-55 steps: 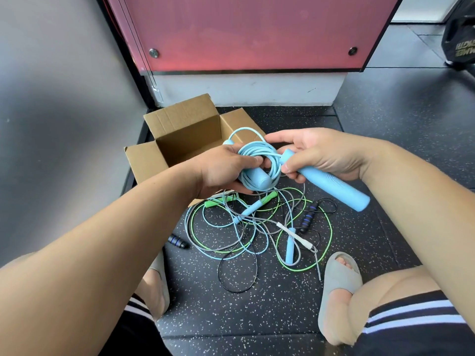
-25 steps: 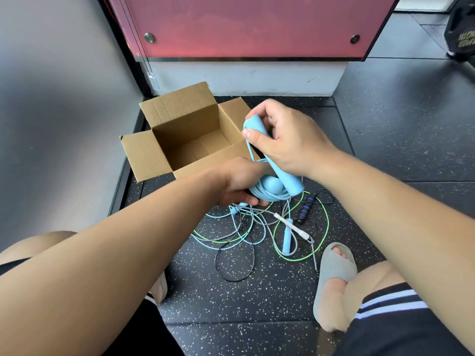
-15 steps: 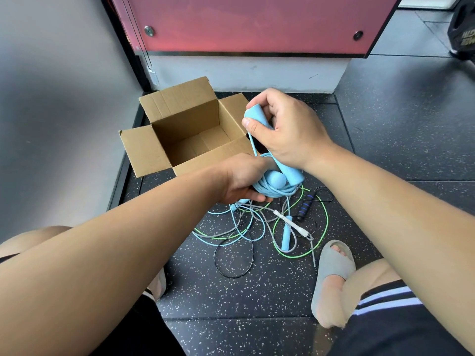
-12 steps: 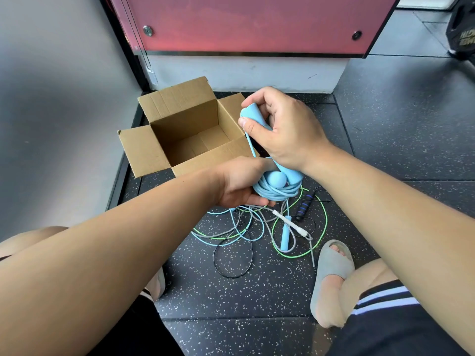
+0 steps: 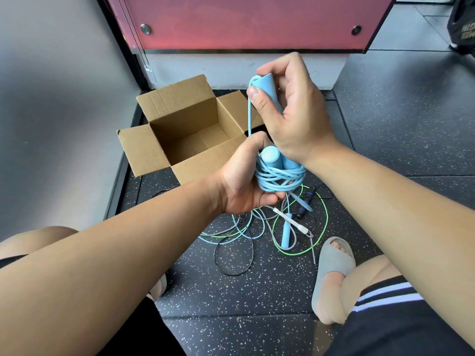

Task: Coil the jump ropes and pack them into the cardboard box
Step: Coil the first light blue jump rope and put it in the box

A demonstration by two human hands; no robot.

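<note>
Fingers [image 5: 282,64] of your right hand [image 5: 295,119] are curled round the upper handle [image 5: 267,88] of the light-blue jump rope [image 5: 280,176], with the thumb pressed against its near side. That handle stands nearly upright, and a single strand runs from its top end straight down to your left hand [image 5: 241,181]. Your left hand is closed round the coiled cord of the same rope, fingers wrapped underneath and the loops bunched against the palm. The second handle [image 5: 270,154] sits inside the coil, its rounded end facing up, just beside the lower end of the first. The bundle is held in the air, above the floor [image 5: 257,304] and near the right front corner of the cardboard box [image 5: 154,150].

The box rests on the floor with all four flaps folded outward, beyond and left of your hands.

Loose ropes [image 5: 326,219] lie tangled on the floor directly below the bundle: green, pale blue, grey and black cords overlapping, with a blue handle [image 5: 285,232], a white handle [image 5: 290,219] and a dark handle [image 5: 304,204] among them. A grey slipper [image 5: 331,265] is on your right foot, close to the tangle.
</note>
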